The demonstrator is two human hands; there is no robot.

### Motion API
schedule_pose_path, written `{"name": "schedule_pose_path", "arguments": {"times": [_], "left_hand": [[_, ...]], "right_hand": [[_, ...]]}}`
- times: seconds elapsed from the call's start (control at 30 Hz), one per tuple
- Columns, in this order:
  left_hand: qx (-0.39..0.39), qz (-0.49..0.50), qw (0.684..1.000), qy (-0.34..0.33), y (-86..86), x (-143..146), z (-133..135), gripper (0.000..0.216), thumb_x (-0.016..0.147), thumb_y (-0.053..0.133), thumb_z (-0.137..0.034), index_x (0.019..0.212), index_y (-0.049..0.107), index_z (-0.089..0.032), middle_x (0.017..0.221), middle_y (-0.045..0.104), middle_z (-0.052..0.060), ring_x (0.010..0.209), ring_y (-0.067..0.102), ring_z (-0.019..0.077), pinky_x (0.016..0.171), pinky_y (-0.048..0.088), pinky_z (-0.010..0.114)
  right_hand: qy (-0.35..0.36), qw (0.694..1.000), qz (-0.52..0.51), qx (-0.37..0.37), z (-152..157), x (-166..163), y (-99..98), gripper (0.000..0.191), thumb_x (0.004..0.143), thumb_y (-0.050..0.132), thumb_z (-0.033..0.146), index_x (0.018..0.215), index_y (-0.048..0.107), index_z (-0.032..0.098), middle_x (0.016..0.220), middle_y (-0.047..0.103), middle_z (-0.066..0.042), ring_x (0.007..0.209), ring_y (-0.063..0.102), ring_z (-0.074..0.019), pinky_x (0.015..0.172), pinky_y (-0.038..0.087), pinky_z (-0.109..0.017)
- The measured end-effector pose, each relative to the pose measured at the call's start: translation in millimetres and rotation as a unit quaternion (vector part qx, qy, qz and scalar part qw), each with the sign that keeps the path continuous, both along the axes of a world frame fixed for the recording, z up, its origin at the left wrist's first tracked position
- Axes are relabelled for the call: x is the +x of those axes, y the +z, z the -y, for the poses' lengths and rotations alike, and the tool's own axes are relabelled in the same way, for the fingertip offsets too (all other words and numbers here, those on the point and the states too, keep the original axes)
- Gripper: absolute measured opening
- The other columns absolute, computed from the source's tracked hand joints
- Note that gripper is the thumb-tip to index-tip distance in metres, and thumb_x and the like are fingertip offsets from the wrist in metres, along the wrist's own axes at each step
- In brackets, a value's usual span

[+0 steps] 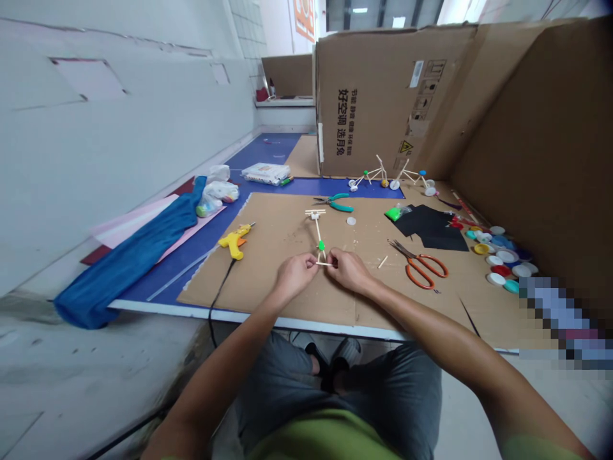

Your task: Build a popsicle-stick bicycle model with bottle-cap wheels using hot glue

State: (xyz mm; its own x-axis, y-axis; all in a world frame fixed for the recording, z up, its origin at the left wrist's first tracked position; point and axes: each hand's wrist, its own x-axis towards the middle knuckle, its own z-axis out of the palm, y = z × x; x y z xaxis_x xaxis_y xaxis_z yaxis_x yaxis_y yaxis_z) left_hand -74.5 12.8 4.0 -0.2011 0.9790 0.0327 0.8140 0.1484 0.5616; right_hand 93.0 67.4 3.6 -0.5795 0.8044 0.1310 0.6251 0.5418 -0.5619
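Note:
Between my hands, over the cardboard sheet, is a small frame of pale wooden sticks (317,229) with a green piece (321,245) at a joint. A crossbar of sticks (315,212) tops its far end. My left hand (297,269) pinches the left end of the short near stick (324,264). At that stick's right end, my right hand (349,269) has its fingers closed around the frame. My fingertips partly hide the near joints. A loose stick piece (382,262) lies right of my right hand, and a white disc (351,221) rests beyond it.
Left is a yellow glue gun (234,241) with a black cord. Teal pliers (340,203) lie behind the frame, and orange-handled scissors (421,265) to the right. Bottle caps (506,256) and black sheets (433,227) lie farther right. Stick models (407,176) stand before a large carton (383,102).

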Motion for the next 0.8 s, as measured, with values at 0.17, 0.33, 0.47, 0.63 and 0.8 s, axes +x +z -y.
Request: {"name": "schedule_pose_path", "arguments": {"times": [0.17,0.33,0.47,0.63,0.8], "left_hand": [[-0.008,-0.002,1.0,-0.003,-0.1,-0.6,-0.2,0.018,0.085,0.059,-0.027,0.091,0.075,-0.022,0.087,0.078,0.003,0.074,0.067,0.017,0.06,0.036,0.025],[-0.008,0.001,1.0,0.001,0.4,-0.7,-0.4,0.019,0.084,0.06,-0.028,0.092,0.076,-0.022,0.086,0.078,0.003,0.075,0.067,0.0179,0.062,0.038,0.025],[-0.001,0.003,1.0,0.004,-1.5,-1.2,-0.4,0.017,0.084,0.06,-0.027,0.091,0.075,-0.022,0.085,0.078,0.002,0.075,0.068,0.0178,0.061,0.037,0.025],[0.008,0.008,1.0,0.0,-3.0,-1.1,-0.3,0.016,0.084,0.061,-0.028,0.088,0.074,-0.022,0.082,0.077,0.002,0.074,0.067,0.0178,0.06,0.037,0.025],[0.015,0.014,1.0,0.001,-2.5,-2.2,-1.8,0.013,0.083,0.061,-0.026,0.085,0.073,-0.021,0.079,0.076,0.002,0.071,0.066,0.0172,0.06,0.038,0.025]], "right_hand": [[0.003,1.0,-0.008,-0.002,-0.1,0.9,1.7,0.007,0.079,0.056,0.017,0.083,0.061,0.021,0.071,0.065,-0.001,0.065,0.056,-0.016,0.06,0.031,-0.023],[0.006,1.0,-0.014,-0.002,-0.6,1.4,0.8,0.007,0.079,0.057,0.017,0.083,0.061,0.021,0.071,0.065,-0.001,0.064,0.056,-0.016,0.06,0.031,-0.023],[0.007,1.0,-0.017,-0.004,-1.7,1.7,-0.5,0.007,0.079,0.057,0.016,0.083,0.062,0.02,0.072,0.066,-0.001,0.066,0.057,-0.0166,0.061,0.032,-0.023],[0.004,1.0,-0.021,-0.003,-2.4,1.1,-2.3,0.008,0.079,0.057,0.016,0.082,0.063,0.02,0.071,0.066,-0.001,0.065,0.057,-0.0164,0.061,0.032,-0.023],[0.011,0.999,-0.033,0.002,-5.3,6.5,1.2,0.005,0.079,0.059,0.015,0.08,0.062,0.019,0.073,0.065,-0.001,0.066,0.056,-0.0148,0.061,0.032,-0.022]]}}
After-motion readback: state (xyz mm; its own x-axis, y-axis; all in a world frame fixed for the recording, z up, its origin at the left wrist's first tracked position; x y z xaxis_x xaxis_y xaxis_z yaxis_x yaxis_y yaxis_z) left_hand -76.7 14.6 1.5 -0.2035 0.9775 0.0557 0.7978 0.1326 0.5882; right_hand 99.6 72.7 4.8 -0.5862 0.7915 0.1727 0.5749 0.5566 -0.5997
